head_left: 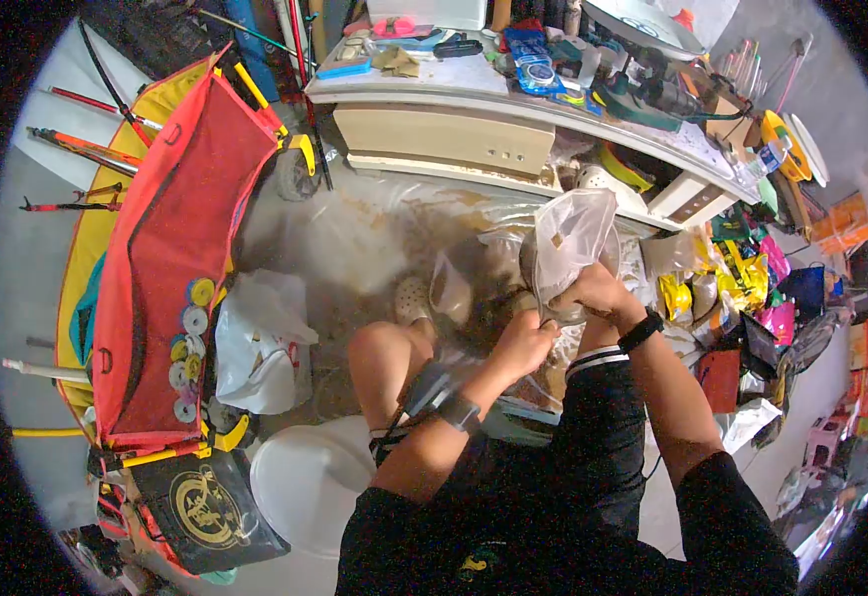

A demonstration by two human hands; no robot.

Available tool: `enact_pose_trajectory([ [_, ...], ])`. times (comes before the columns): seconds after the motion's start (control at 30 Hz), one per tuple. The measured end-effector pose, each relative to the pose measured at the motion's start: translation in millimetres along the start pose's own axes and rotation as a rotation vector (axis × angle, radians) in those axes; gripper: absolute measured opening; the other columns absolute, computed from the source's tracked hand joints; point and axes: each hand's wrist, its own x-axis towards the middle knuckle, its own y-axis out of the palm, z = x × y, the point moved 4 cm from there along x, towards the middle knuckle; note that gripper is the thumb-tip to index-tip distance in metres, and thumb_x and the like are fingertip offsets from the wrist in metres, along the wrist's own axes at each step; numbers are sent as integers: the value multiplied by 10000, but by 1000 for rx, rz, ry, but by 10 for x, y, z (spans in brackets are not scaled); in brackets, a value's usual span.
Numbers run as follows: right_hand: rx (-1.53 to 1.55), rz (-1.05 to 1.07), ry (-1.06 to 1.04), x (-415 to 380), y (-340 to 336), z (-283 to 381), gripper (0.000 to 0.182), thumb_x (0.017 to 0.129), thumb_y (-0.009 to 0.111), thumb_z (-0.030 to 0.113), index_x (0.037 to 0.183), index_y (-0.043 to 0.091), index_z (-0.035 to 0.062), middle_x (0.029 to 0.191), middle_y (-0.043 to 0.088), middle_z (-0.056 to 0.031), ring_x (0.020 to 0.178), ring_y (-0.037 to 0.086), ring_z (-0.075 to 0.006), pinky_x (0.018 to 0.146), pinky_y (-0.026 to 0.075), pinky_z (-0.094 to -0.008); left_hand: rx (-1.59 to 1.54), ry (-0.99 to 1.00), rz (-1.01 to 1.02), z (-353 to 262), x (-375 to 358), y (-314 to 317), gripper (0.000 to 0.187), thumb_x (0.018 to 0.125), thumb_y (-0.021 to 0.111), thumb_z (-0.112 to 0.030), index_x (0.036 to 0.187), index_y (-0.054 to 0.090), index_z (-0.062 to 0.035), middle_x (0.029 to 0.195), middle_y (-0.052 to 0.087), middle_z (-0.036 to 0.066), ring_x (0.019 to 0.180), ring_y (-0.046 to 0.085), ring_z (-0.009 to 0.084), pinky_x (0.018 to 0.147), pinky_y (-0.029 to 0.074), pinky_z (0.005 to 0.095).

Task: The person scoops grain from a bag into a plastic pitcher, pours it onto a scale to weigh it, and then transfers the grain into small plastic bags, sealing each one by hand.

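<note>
- Black shirt (434,551) nearest.
- Right hand (593,290): fingers curled closed on clear plastic bag (575,223), held up before the table (434,95).
- Left hand (525,348): fingers pinched together just beside; can't tell if gripping bag.
- Risk: loose grip could tip it; tugging could tear thin film; any contents spill floorward.

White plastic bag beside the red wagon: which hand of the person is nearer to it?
The left. The left hand is to the right of the white plastic bag, past the left knee; the right hand is farther right, at the translucent bag.
</note>
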Motion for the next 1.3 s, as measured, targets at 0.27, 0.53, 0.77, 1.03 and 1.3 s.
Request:
enact_pose_trajectory([
  [0.27,68,-248,46,-49,-49,-149,430,606,677,-10,1026,586,12,918,631,-41,852,583,-170,771,473,-294,78,-22,-17,-35,112,-16,228,915,465,-222,790,541,-47,537,441,-24,396,370,89,366,287,271],
  [0.53,119,-441,-215,-494,-314,6,368,690,668,38,1044,587,-17,987,657,-102,901,607,-184,824,471,-319,115,99,6,-95,126,6,272,910,472,-230,743,543,-27,530,467,-1,406,402,112,409,327,291],
  [0.77,222,-272,22,-1059,-571,-87,483,601,618,-40,1081,563,-21,967,639,-85,894,598,-192,800,471,-310,108,69,77,-51,128,37,253,897,478,-218,759,542,-16,503,456,13,392,413,123,381,320,309],
  [1.03,461,-384,145,-1500,-608,-430,617,531,541,-95,1143,515,-21,863,630,-70,740,598,-180,608,485,-270,263,41,-1,-65,127,17,280,847,501,-216,647,498,-20,485,471,42,389,435,154,376,322,340],
  [1.3,194,-280,259,-1613,-586,-279,524,551,528,-92,1067,564,-4,709,590,-15,573,528,-108,508,397,-237,297,60,48,-126,94,40,284,854,496,-233,692,541,-5,503,486,48,426,467,168,430,369,362],
])
